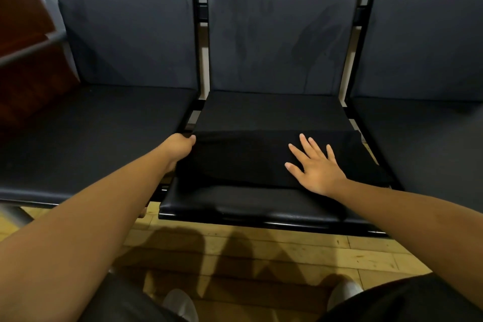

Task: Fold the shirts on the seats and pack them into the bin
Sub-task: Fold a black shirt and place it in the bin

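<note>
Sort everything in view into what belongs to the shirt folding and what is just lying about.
Belongs: black shirt; middle seat under it; left hand gripping the shirt's left edge; right hand flat on the shirt.
Lying about: left seat; right seat; brown object at far left; wooden floor; shoes.

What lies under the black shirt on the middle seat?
The black shirt lies on the middle seat, whose front edge shows. The left hand grips its left edge. Anything else beneath is covered.
</note>
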The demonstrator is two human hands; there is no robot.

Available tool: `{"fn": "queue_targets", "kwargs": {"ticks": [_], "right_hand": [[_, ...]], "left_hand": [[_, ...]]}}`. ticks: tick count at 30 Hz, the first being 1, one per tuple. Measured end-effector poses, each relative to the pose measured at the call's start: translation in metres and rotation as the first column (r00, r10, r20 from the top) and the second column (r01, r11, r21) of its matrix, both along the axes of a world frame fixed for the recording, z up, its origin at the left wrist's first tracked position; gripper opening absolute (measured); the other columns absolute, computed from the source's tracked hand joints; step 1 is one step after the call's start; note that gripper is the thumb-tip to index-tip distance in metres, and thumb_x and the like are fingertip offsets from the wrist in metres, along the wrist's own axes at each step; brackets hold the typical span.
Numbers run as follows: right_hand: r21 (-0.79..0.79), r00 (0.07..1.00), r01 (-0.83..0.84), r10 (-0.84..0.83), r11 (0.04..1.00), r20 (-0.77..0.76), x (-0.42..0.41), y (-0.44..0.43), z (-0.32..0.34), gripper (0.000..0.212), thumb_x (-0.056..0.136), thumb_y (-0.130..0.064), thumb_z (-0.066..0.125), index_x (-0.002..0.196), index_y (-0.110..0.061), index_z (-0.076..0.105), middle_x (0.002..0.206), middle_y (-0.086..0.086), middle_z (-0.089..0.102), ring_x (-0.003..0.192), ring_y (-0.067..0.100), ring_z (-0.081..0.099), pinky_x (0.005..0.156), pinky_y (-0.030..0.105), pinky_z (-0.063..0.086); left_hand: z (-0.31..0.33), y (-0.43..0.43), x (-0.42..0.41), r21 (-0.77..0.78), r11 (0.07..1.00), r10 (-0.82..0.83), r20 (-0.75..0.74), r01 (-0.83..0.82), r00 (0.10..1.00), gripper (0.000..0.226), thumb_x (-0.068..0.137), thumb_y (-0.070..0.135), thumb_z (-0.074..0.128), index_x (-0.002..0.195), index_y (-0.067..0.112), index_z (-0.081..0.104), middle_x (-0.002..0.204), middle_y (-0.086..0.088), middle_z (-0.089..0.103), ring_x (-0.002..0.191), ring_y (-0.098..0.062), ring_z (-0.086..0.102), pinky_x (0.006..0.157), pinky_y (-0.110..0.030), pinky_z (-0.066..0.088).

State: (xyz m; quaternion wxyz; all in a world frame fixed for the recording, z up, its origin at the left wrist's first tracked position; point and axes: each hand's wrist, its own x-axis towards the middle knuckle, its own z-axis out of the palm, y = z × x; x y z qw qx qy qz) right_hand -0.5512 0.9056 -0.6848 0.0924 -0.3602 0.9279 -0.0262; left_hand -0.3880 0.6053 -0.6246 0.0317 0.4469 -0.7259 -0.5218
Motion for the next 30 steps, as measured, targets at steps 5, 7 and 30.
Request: {"fn": "queue_targets", "kwargs": {"ticks": [5, 7, 30], "right_hand": [[0.008, 0.998, -0.062, 0.062, 0.998, -0.005, 0.002, -0.006, 0.0, 0.066, 0.101, -0.065, 0.017, 0.16, -0.037, 0.004, 0.168, -0.008, -0.015, 0.153, 0.016, -0.018, 0.122, 0.054, -0.013], [0.01, 0.998, -0.063, 0.063, 0.998, 0.008, 0.002, -0.009, -0.001, 0.067, 0.101, -0.065, 0.016, 0.16, -0.037, 0.003, 0.168, -0.008, -0.016, 0.153, 0.016, -0.019, 0.121, 0.055, -0.013], [-0.196, 0.158, 0.891, 0.125, 0.409, 0.979, 0.012, -0.03, 0.056, 0.084, 0.086, -0.076, 0.052, 0.133, -0.007, 0.059, 0.135, 0.02, 0.063, 0.123, 0.035, 0.061, 0.1, 0.051, 0.05]], "left_hand": [[0.015, -0.001, 0.014, 0.328, 0.945, -0.02, 0.122, -0.021, 0.992, 0.021, 0.097, 0.024, 0.065, 0.113, 0.012, 0.06, 0.113, -0.016, 0.067, 0.099, -0.031, 0.066, 0.072, -0.037, 0.059], [0.019, -0.005, 0.017, 0.414, 0.908, 0.025, 0.094, -0.062, 0.995, 0.024, 0.092, 0.021, 0.07, 0.113, 0.011, 0.063, 0.107, -0.016, 0.069, 0.091, -0.028, 0.069, 0.067, -0.033, 0.061], [0.065, 0.108, -0.062, 0.378, 0.771, -0.408, -0.324, 0.512, 0.854, 0.044, 0.099, 0.039, 0.061, 0.132, 0.012, 0.047, 0.108, -0.017, 0.075, 0.098, -0.029, 0.074, 0.071, -0.031, 0.058]]}}
